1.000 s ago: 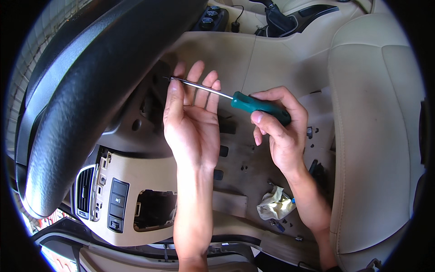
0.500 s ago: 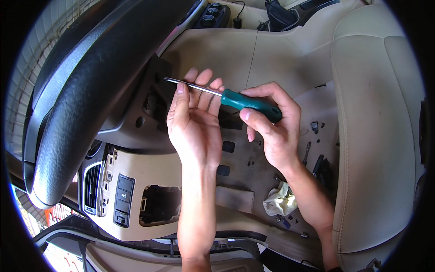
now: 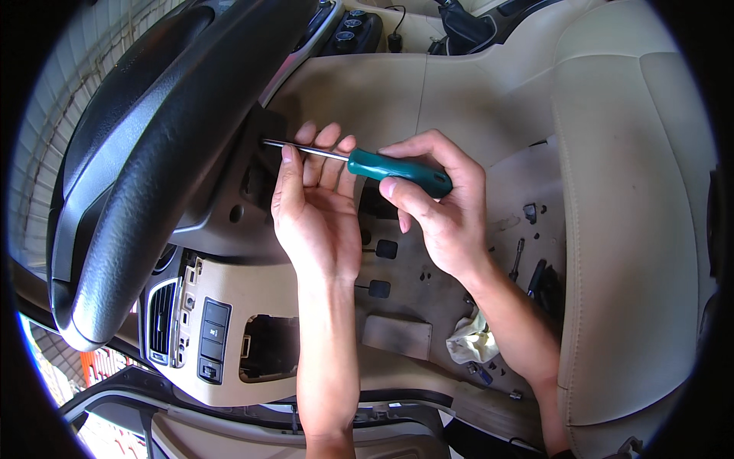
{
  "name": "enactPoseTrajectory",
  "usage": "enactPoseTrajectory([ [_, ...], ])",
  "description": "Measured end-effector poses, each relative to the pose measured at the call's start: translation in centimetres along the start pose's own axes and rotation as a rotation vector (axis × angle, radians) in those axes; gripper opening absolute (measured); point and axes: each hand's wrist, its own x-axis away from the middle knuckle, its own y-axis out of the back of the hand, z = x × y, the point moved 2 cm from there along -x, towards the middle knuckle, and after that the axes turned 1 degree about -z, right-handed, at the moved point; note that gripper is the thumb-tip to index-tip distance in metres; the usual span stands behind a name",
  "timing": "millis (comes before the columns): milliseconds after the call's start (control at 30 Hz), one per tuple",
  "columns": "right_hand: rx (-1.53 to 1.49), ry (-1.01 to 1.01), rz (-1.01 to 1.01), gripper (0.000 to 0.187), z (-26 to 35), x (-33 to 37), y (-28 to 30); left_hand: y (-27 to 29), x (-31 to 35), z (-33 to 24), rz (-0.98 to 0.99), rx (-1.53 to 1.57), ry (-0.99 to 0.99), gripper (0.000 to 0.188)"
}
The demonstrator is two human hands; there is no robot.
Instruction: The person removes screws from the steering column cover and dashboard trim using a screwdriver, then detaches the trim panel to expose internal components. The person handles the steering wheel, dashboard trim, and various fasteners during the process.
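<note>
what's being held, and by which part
A green-handled screwdriver with slim metal shaft: right hand grips the handle; left hand appears to steady the shaft.

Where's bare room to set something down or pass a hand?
Seat, right of the right forearm: widest bare patch. Floor between pedals and pale cloth: mostly bare, few dark bits; a hand could probably pass. Crowded: beside the cloth and forearm, with loose parts.

Peering down from head height, fisheye-wide, close above left hand (image 3: pixel 319 229) and right hand (image 3: pixel 453 222), catching steering wheel (image 3: pixel 180 164) at ten o'clock, seat (image 3: pixel 634 229) at three.
</note>
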Motion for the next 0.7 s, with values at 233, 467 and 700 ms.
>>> enactPoseTrajectory([
  [233,-0.013,-0.024,0.006,0.019,0.14,-0.26,-0.48,-0.13,0.03,-0.13,-0.085,0.015,-0.021,0.041],
  [467,-0.013,-0.018,0.014,0.019,0.18,-0.31,-0.19,-0.11,0.16,-0.12,-0.087,0.014,-0.019,0.040],
  [700,-0.005,-0.009,0.019,0.019,0.11,-0.27,-0.27,0.01,0.32,-0.17,-0.093,-0.005,-0.025,0.040],
])
